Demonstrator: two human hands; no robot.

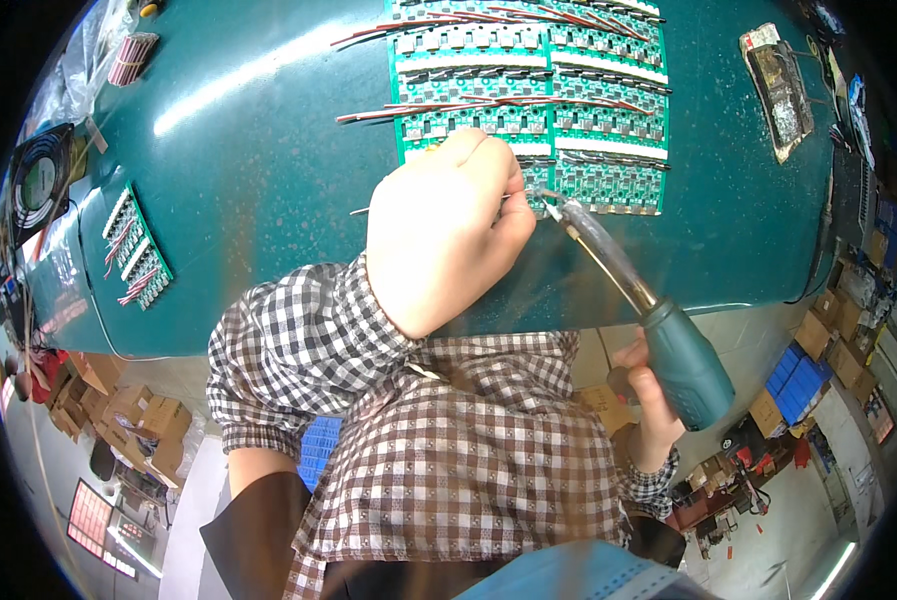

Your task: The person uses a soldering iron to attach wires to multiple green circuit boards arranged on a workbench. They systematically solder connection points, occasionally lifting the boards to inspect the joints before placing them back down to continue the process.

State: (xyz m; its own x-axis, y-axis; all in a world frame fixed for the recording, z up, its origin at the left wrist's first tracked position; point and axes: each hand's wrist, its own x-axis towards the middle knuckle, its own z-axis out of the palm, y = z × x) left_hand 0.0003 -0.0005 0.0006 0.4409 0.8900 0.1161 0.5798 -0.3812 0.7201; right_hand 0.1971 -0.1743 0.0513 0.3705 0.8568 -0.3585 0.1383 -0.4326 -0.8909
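Observation:
My left hand [448, 225] rests over the near left part of a panel of green circuit boards [608, 190], thumb and forefinger pinched together. A thin wire [359, 211] sticks out on the left side of this hand; what lies between the fingertips is mostly hidden. In my right hand [654, 405] is a soldering iron [690, 365] with a dark green handle. Its tip meets the board right beside my left fingertips, with a little haze there. Red, black and white wires [498, 101] lie across the board rows farther back.
A smaller board panel with wires [138, 250] lies on the green table [268, 200] at left, near a round black fan [43, 185]. A wire bundle [131, 58] sits farther back. At right is a worn, stained metal block [776, 90]. Cardboard boxes [148, 420] stand beyond the table's near edge.

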